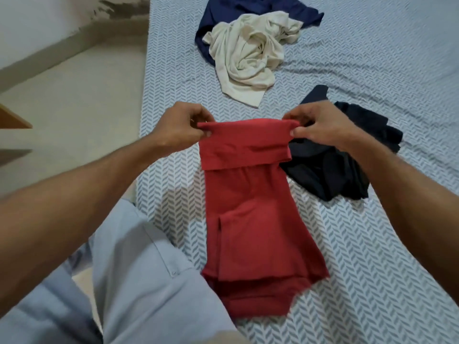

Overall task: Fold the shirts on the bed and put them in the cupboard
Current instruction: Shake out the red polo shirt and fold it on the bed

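A red shirt (250, 219) lies lengthwise on the bed (372, 269), folded into a narrow strip. Its far end is lifted and doubled back toward me. My left hand (181, 125) pinches the left corner of that lifted fold. My right hand (320, 125) pinches the right corner. A crumpled cream shirt (248, 55) lies farther back on a navy shirt (248, 11). A black shirt (347, 165) lies bunched just right of the red one, partly under my right hand.
The bed carries a grey-and-white herringbone sheet. Its left edge runs beside a beige floor (69, 100). A wooden corner (15, 120) juts in at the far left. My leg in light blue trousers (139, 281) rests against the bed's near left edge.
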### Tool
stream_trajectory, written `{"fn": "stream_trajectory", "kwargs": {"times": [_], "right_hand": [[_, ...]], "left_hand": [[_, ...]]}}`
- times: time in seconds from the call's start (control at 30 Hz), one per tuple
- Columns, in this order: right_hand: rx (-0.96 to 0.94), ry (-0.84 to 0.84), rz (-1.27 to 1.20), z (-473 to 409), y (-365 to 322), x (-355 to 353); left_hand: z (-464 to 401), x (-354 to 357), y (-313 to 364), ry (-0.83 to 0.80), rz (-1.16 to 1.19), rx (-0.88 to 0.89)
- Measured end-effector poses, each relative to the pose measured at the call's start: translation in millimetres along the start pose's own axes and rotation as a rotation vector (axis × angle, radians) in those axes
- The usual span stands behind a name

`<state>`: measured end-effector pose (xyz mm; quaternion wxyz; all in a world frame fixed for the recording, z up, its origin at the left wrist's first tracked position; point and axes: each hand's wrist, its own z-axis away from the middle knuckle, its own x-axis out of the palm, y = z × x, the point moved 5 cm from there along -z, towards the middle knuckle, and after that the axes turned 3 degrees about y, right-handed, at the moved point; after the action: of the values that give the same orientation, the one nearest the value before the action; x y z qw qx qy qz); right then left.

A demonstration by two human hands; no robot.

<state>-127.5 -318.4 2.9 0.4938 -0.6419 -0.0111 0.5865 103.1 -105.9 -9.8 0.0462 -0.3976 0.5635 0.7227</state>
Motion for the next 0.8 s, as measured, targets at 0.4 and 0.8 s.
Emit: {"fn": "stream_trajectory", "kwargs": {"times": [0.4,0.8], "right_hand": [[-0.251,-0.068,0.237,219,46,80],[-0.083,-0.33,0.306,225,57,122]], "left_hand": [[199,81,16,-0.397,-0.162,0.243],[216,110,-30,-0.624,-0.21,-0.053]]}}
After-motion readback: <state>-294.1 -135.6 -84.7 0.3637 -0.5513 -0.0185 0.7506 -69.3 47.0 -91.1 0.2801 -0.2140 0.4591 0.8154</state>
